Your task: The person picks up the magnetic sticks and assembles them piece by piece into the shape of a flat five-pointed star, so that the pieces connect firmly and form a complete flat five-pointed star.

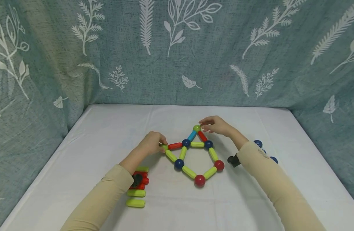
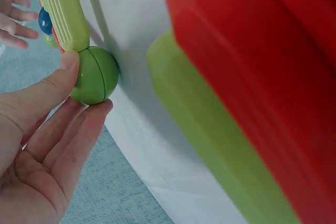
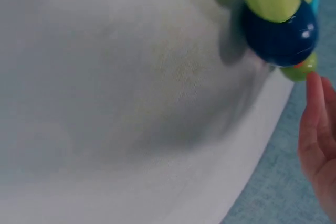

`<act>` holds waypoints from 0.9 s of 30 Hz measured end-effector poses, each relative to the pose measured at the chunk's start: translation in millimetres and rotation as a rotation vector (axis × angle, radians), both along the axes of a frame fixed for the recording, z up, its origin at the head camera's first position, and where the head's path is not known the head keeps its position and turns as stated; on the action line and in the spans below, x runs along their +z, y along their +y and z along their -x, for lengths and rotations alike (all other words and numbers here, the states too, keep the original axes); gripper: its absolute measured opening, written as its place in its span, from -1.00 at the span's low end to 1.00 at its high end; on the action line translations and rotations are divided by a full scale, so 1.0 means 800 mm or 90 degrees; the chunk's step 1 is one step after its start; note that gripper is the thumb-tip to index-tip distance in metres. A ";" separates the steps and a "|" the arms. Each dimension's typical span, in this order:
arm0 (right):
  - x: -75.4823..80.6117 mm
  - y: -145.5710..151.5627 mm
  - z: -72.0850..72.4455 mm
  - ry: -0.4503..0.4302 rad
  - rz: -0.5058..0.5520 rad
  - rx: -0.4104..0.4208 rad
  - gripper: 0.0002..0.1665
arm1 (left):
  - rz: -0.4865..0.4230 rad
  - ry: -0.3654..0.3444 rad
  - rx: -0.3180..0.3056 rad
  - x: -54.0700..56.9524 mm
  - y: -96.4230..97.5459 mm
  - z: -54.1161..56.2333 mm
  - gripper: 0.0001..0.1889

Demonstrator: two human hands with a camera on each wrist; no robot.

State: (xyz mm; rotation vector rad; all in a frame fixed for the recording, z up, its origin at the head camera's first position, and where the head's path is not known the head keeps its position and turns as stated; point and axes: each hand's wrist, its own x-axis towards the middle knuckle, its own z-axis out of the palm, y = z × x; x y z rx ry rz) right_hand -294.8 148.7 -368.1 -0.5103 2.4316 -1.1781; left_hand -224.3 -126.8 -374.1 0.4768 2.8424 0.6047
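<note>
Left hand (image 1: 151,143) grips a glossy green plastic ball (image 2: 95,76), the left corner of a ball-and-rod plastic frame (image 1: 183,153) lying mid-table on white cloth (image 1: 223,205). Right hand (image 1: 218,125), fingers extended, holds nothing beside the upper green ball (image 1: 197,128); contact uncertain. Step, as judged: seating the left corner. Next move likely calls for checking the red rod (image 1: 175,146) and yellow-green rod (image 1: 171,156) there.

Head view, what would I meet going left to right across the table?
Loose rods, left hand, left green ball, lowest joined blue ball, top green ball, right hand, loose blue balls.
</note>
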 end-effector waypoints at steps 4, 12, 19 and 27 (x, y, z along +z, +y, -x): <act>0.003 0.014 -0.016 0.009 0.044 0.021 -0.57 | -0.005 -0.002 -0.002 0.000 -0.001 0.000 -0.79; 0.002 0.042 -0.062 0.020 0.092 0.041 -0.53 | -0.007 -0.006 0.002 0.001 -0.001 0.000 -0.78; -0.013 0.062 -0.097 0.012 0.080 0.026 -0.59 | -0.010 -0.005 0.001 0.000 -0.002 0.000 -0.78; -0.029 0.075 -0.122 -0.011 0.058 0.058 -0.61 | -0.012 -0.005 0.006 -0.001 -0.002 -0.001 -0.77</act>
